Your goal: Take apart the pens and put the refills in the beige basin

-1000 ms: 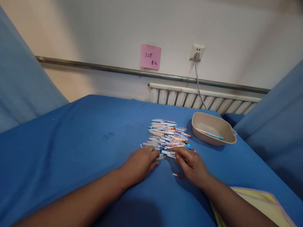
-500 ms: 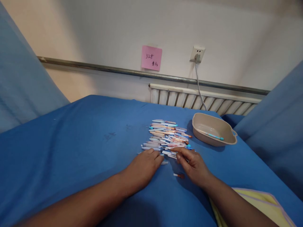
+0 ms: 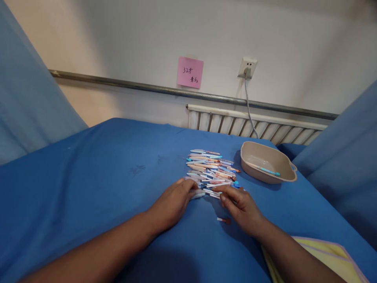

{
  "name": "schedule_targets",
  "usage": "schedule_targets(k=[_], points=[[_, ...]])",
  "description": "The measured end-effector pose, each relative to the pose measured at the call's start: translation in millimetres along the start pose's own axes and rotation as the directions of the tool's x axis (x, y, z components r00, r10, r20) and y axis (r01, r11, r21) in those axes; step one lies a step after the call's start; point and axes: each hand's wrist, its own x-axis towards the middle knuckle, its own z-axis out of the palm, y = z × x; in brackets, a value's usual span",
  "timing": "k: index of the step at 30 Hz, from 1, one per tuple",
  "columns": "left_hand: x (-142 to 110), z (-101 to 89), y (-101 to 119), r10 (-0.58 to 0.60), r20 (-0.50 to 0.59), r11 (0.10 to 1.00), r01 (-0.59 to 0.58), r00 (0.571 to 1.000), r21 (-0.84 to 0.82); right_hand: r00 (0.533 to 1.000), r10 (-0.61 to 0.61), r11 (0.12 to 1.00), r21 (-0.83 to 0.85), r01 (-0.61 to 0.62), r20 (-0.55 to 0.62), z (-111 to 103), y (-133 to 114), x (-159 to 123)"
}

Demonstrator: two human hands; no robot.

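A dense row of pens (image 3: 203, 166), white, grey, orange and light blue, lies crosswise on the blue sheet. At the near left end of the row, my left hand (image 3: 173, 202) curls its fingers round the pen ends; its fingertips are partly hidden. My right hand (image 3: 243, 208) is at the near right end, with thumb and forefinger closed on the slim white end of a pen. Just below the row, apart from it, lies a short white and reddish-brown piece (image 3: 224, 221).
A beige plastic basin (image 3: 290, 177) stands to the right, with a light-blue pen (image 3: 265, 170) inside. A yellow cloth (image 3: 326, 255) lies at the near right. Behind the bed are a radiator (image 3: 220, 122), a metal rail (image 3: 141, 86) and a plugged-in cable (image 3: 248, 106). Blue curtains (image 3: 26, 90) hang at both sides.
My left hand has shifted a little left and away from me. A loose pale pen near its fingers has moved back against the row. My right hand has stayed nearly in place.
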Motion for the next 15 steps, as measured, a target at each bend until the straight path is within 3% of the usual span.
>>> schedule_targets(k=[5,15], points=[[1.0,-0.2,-3.1,-0.025,-0.034,0.999,0.024,0.999,-0.039,0.999,-0.03,0.999,-0.022,0.031,0.03,-2.0,-5.6,-1.3],[1.3,1.9,-2.1,0.015,-0.001,0.998,-0.015,1.0,-0.057,0.995,-0.038,0.999,-0.02,0.04,0.088,-2.3,-5.1,-1.1]])
